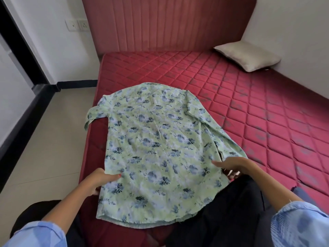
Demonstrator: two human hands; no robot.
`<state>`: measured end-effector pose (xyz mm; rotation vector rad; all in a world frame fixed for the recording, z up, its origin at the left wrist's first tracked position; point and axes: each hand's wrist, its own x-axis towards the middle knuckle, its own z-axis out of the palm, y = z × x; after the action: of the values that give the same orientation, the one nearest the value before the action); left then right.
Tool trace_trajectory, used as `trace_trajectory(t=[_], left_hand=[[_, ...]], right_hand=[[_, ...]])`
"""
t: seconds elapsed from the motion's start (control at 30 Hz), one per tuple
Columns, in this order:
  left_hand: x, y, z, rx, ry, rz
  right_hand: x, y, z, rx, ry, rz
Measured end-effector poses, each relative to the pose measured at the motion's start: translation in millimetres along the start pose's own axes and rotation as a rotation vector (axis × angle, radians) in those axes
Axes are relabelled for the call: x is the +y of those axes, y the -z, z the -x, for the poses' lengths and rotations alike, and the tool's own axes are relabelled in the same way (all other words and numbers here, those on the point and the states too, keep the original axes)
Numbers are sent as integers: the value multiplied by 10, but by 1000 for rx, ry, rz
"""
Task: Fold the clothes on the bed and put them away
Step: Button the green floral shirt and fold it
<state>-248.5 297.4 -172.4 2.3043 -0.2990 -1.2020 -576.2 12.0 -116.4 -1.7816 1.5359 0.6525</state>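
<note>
A pale green shirt with blue flowers (153,150) lies spread back-up on the red quilted mattress (249,107), collar far, hem near me. Its right sleeve is folded in along the right side; the left sleeve sticks out over the mattress's left edge. My left hand (99,180) pinches the shirt's left side edge, thumb on top and fingers under the cloth. My right hand (231,166) grips the right side edge, with fingers curled beneath the fabric. A dark garment (227,211) lies under the shirt's near right corner.
A beige pillow (247,55) rests at the far right against the wall. The red padded headboard (160,24) stands behind. Tiled floor (44,139) runs along the bed's left side. A blue-grey cloth (299,193) peeks out by my right forearm.
</note>
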Motion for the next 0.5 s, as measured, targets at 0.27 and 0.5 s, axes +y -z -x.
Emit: trace_trajectory(t=[0.27,0.5], left_hand=[[-38,185,128,-94,143,-150],[71,405,150,8,92,-131]], right_hand=[[-133,-39,-61,-73,-157,533],[-709,160,196,326,100,530]])
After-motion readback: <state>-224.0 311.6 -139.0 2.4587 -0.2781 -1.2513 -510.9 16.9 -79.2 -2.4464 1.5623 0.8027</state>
